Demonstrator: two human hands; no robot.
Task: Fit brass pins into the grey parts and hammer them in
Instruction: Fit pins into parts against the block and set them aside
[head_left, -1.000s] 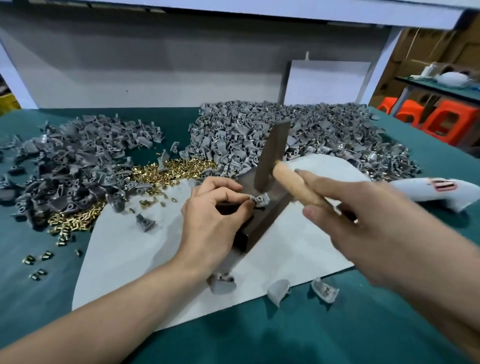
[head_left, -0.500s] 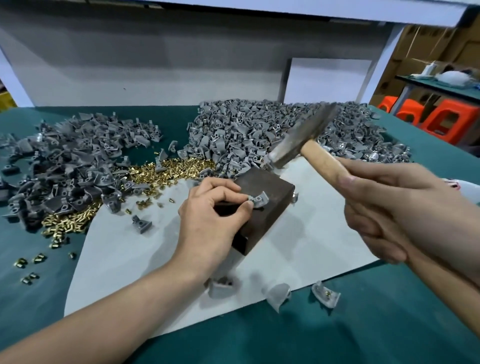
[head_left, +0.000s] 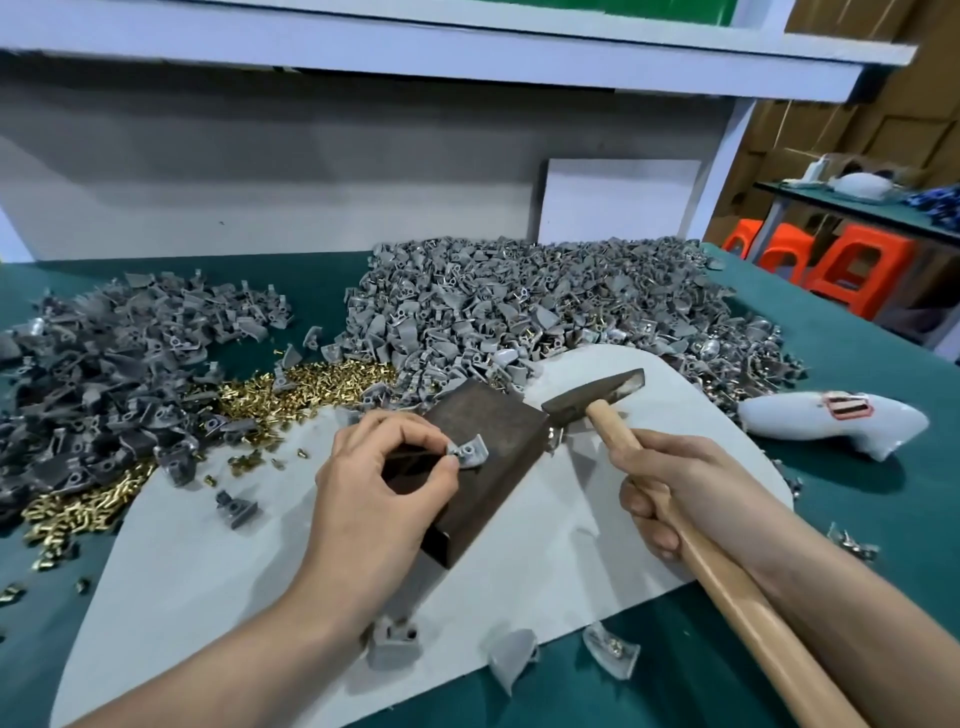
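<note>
A small grey part lies on top of a dark brown metal block on the white sheet. My left hand pinches that part between thumb and forefinger and rests on the block. My right hand grips the wooden handle of a hammer. The hammer's steel head hangs to the right of the block, a little above the sheet. Loose brass pins lie heaped behind my left hand, with more brass pins at the left.
Large heaps of grey parts cover the back of the green table, with darker grey parts at the left. Three loose grey parts lie near the front edge of the white sheet. A white plastic shell lies at the right.
The hammer has come up off the part, swung high to the right, and now sits lower beside the block. My left hand keeps its pinch on the part.
</note>
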